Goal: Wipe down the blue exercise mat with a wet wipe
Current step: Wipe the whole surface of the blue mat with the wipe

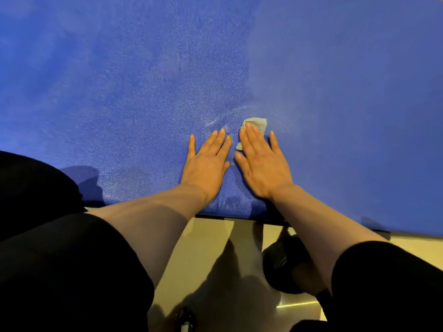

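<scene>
Both flat on mat [335,80]: right hand [262,161] w/ wipe [257,123] under, left hand [207,161] bare.

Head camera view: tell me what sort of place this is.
Probably a gym or exercise room, though little of the room shows. A large blue padded exercise mat fills the view, lying on a smooth, glossy beige tiled floor. The right hand presses a wet wipe flat onto it, suggesting equipment cleaning.

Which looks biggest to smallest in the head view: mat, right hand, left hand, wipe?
1. blue mat, far the largest.
2. right hand and left hand: alike, no ranking.
3. wet wipe, smallest, partly hidden under the right hand.
</scene>
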